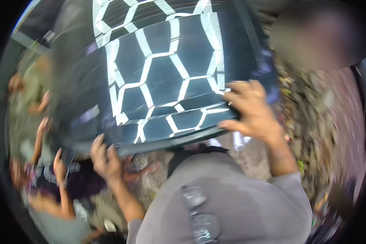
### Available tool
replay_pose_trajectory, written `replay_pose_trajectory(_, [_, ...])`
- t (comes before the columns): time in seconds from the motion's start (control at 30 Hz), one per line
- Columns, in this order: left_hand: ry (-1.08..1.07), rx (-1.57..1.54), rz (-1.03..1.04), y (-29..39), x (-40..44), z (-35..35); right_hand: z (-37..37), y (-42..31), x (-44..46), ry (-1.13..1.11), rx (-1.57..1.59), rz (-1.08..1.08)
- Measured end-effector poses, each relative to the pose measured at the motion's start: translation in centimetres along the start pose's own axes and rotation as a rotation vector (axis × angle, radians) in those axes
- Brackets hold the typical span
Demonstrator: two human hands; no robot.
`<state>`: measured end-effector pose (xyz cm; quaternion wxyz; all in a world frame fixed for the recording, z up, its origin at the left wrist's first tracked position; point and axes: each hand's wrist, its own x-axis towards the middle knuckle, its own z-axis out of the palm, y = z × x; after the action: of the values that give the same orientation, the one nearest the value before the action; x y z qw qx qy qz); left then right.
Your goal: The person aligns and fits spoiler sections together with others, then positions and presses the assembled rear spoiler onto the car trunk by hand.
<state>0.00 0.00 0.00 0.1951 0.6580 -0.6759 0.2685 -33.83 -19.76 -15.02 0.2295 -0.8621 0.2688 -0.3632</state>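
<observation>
A dark, glossy car rear panel (162, 91), apparently a trunk lid, fills the middle of the view. Bright hexagon-shaped light strips reflect in its surface. My right hand (252, 107) rests on its near right corner, fingers spread over the top and thumb stretched toward the lower lip. At the near left corner, my left hand (106, 160) has its fingertips raised against the edge, the thumb apart from them. Motion blur softens both hands, and the undersides of the fingers are hidden.
To the left are other people; one person's raised hand (59, 166) is near the car's side. A blurred oval covers the upper right. Rubble-like ground (303, 110) runs along the right. Glasses (205, 225) hang on my grey shirt (248, 199).
</observation>
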Motion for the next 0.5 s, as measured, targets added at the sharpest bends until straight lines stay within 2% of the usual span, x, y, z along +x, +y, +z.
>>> replay_pose_trajectory(0.03, [0.015, 0.124, -0.043, 1.8, -1.4, -3.9, -2.2, 1.6, -1.5, -0.027, 0.001, 0.022])
replay_pose_trajectory(0.07, [0.028, 0.158, -0.065, 5.3, -1.4, -2.9, -4.2, 3.6, -2.9, 0.059, -0.006, -0.075])
replay_pose_trajectory(0.1, [-0.048, 0.053, -0.162, 1.6, -3.8, -1.1, -3.3, 1.4, -2.1, -0.072, -0.099, -0.018])
replay_pose_trajectory(0.13, [-0.033, -0.092, -0.279, 5.7, -7.7, 3.6, -7.8, 3.0, -4.3, -0.257, -0.217, 0.028])
replay_pose_trajectory(0.17, [0.036, -0.115, -0.275, 6.7, -7.8, 5.5, -8.6, 4.8, -4.1, -0.247, -0.276, -0.009])
replay_pose_trajectory(0.2, [0.125, -0.278, -0.394, 11.5, -11.4, 12.2, -13.1, 6.3, -4.9, -0.381, -0.464, -0.022])
replay_pose_trajectory(0.27, [0.191, -0.341, -0.407, 12.9, -11.9, 14.1, -14.3, 6.9, -5.0, -0.408, -0.539, -0.024])
replay_pose_trajectory(0.5, [0.212, -0.352, -0.432, 7.8, -12.0, 10.9, -10.7, 3.9, -2.6, -0.391, -0.483, -0.155])
